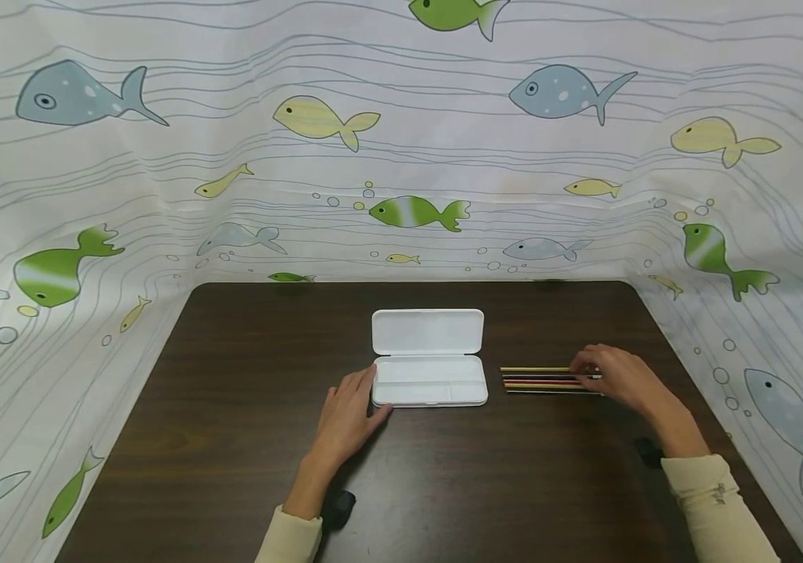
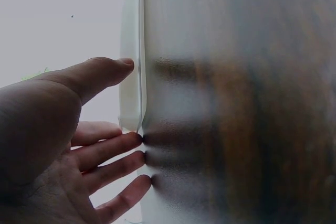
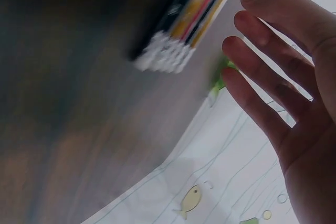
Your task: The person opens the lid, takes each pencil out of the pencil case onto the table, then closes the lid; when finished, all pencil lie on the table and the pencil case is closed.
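Observation:
A white pencil case [image 1: 429, 368] lies open on the table, its lid [image 1: 428, 332] tipped back on the far side. My left hand [image 1: 345, 414] rests at the case's left end, thumb near the front corner and fingers along the side. In the left wrist view those fingers [image 2: 113, 169] look loosely extended. Several pencils [image 1: 538, 384] in yellow, red and dark colours lie side by side to the right of the case. Over their right ends hovers my right hand [image 1: 619, 379]. The right wrist view shows its fingers [image 3: 257, 82] apart from the pencils' white ends [image 3: 165, 53].
The dark wooden table [image 1: 443, 485] has rounded far corners. A white sheet [image 1: 401, 168] printed with fish surrounds it at the back and sides. A small black object [image 1: 338, 510] sits at the left wrist, another [image 1: 647, 452] at the right.

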The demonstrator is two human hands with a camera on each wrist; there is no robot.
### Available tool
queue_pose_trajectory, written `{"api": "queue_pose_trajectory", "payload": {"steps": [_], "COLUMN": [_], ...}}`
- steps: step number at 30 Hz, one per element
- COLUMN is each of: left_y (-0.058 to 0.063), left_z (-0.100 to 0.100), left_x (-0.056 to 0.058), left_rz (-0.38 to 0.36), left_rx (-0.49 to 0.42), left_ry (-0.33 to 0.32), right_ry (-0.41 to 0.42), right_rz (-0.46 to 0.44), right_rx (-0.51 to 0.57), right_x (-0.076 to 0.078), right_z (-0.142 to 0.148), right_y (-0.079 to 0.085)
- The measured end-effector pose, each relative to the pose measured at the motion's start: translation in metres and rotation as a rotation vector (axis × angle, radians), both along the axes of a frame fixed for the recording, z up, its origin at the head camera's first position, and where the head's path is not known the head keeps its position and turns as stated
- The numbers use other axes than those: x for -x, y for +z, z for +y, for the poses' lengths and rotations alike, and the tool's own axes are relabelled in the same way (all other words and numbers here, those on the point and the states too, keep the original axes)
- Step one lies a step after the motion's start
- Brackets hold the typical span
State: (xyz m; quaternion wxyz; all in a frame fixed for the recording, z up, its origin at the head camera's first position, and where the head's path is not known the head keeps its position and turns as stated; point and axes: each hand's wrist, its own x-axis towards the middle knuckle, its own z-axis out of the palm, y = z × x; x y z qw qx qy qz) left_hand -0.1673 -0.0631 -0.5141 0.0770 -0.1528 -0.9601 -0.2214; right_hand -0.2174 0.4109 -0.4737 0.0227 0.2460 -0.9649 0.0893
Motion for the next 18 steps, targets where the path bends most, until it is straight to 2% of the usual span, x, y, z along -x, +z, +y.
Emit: {"api": "queue_pose_trajectory", "payload": {"steps": [10,18], "left_y": [-0.001,0.000], "left_z": [-0.001,-0.001], "left_x": [-0.001,0.000], "left_rz": [0.007,0.002], "left_rx": [0.001,0.006], "left_ry": [-0.004,-0.005], "right_ry": [0.025,-0.014], "right_rz": [0.015,-0.013], "right_rx": [0.043,0.144], "right_x": [0.025,0.045], "right_z": [-0.049,-0.094], "right_y": [0.010,0.017]}}
